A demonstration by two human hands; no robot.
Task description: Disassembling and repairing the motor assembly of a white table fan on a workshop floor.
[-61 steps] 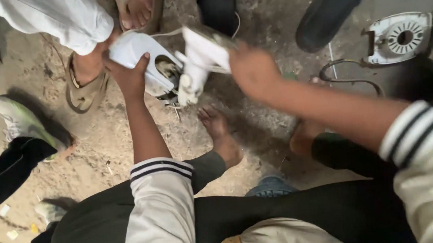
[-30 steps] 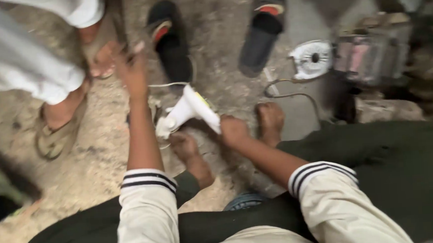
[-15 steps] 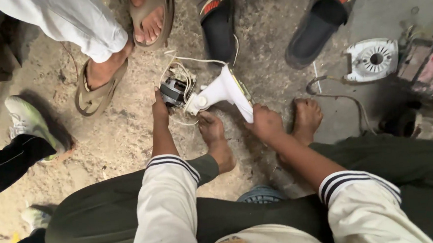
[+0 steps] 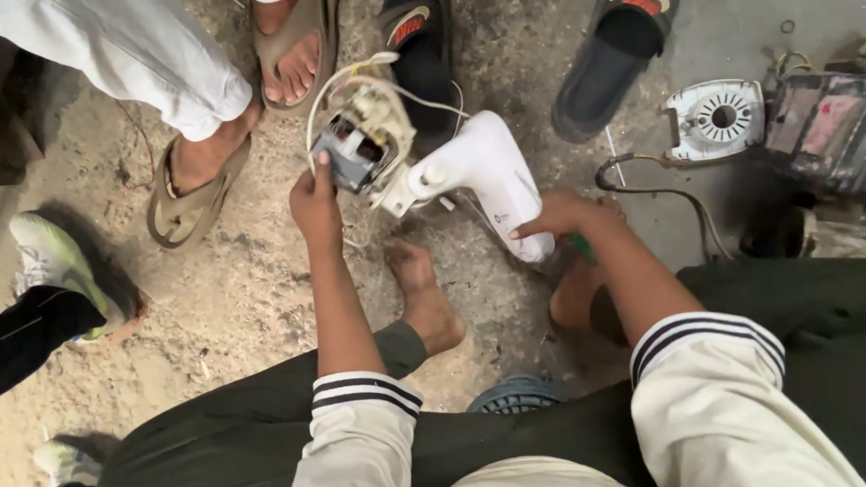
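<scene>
My left hand [image 4: 315, 203] grips the exposed grey motor [image 4: 349, 154] of a fan, with loose white wires [image 4: 375, 77] looping above it. A white plastic fan neck [image 4: 484, 175] runs from the motor down to the right. My right hand [image 4: 567, 215] rests on the lower end of that white neck, fingers pressed against it, with something green partly hidden under the palm. Both arms wear cream sleeves with dark striped cuffs. My bare feet [image 4: 426, 299] sit on the dirt floor just below the fan part.
Other people's feet in brown sandals [image 4: 190, 193] and black slippers [image 4: 621, 41] stand close behind the motor. A pale sneaker [image 4: 59, 266] is at the left. A white round vented cover [image 4: 714, 119], a dark cable [image 4: 665, 194] and a dirty box-shaped device [image 4: 827, 129] lie to the right.
The view has steadied and drawn closer. My left hand now holds the bare motor higher off the floor, and my right hand has slid onto the lower end of the white neck.
</scene>
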